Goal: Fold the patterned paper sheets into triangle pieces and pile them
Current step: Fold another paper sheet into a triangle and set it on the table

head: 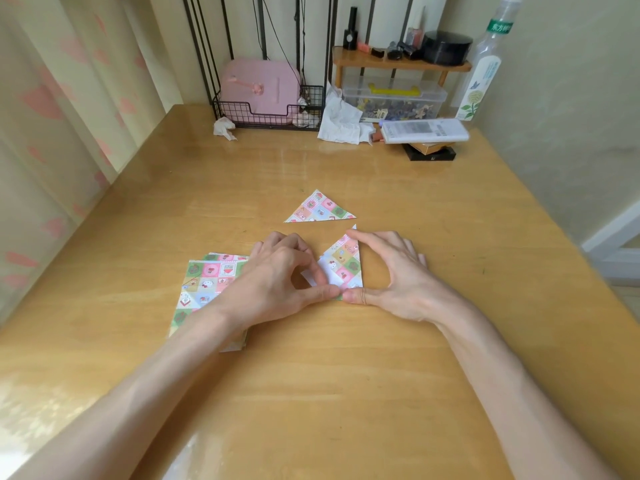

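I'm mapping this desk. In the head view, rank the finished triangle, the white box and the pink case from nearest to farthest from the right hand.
1. Finished triangle, just beyond the right hand, in the middle of the table.
2. White box, toward the far right.
3. Pink case, far back left, in the wire basket.

Glossy wooden table, patterned curtain

A single head-worn wide-angle view looks forward and down, close over the wooden table.
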